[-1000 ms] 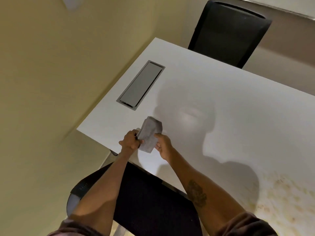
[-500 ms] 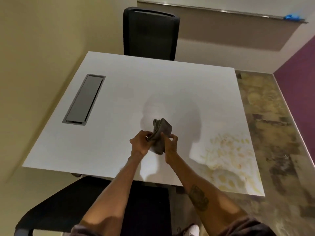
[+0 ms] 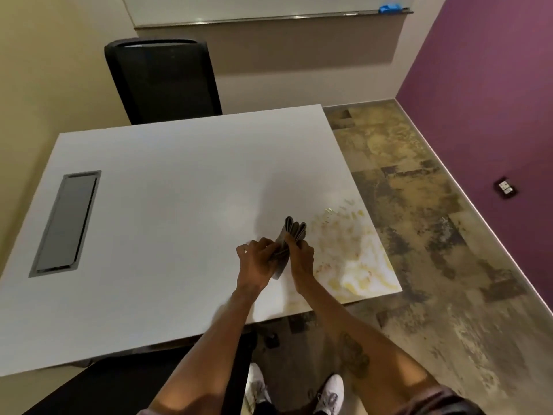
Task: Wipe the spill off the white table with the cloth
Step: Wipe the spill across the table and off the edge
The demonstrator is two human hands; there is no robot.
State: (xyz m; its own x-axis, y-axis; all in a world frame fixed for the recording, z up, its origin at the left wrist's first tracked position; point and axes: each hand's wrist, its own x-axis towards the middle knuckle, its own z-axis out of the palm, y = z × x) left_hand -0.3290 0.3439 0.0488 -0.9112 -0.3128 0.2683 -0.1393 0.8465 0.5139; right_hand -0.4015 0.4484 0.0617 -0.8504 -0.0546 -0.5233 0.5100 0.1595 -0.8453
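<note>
Both the left hand (image 3: pixel 257 262) and the right hand (image 3: pixel 300 259) pinch the folded gray cloth (image 3: pixel 291 235) tight, with the yellow spill (image 3: pixel 356 259) at 3 o'clock on the white table (image 3: pixel 164 205).

The white tabletop (image 3: pixel 179 181) carried a yellowish spill (image 3: pixel 356 265) spread over its near right corner, reaching the right edge. A grey rectangular hatch (image 3: pixel 67 223) sat flush in the tabletop near its left edge, well apart from the spill.
</note>
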